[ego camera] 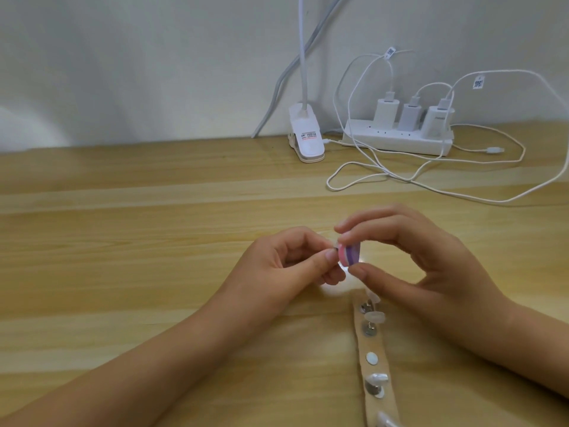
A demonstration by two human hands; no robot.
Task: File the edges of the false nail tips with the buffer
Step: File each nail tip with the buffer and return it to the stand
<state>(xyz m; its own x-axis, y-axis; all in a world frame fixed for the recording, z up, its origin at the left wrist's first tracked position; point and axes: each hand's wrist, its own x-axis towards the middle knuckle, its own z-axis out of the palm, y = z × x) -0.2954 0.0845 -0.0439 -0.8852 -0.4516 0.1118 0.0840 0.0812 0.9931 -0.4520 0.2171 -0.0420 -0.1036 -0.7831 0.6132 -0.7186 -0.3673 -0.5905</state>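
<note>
left hand (286, 263) pinches tip (427, 248), edge out to meet buffer | right hand (431, 260) pinches buffer (442, 255) thumb-to-fingers, judged for short strokes | spare tips (374, 317) on strip (380, 343) just below

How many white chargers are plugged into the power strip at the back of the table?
3. All stand side by side on the power strip: the left charger, the middle charger and the right charger. None seems hidden.
</note>
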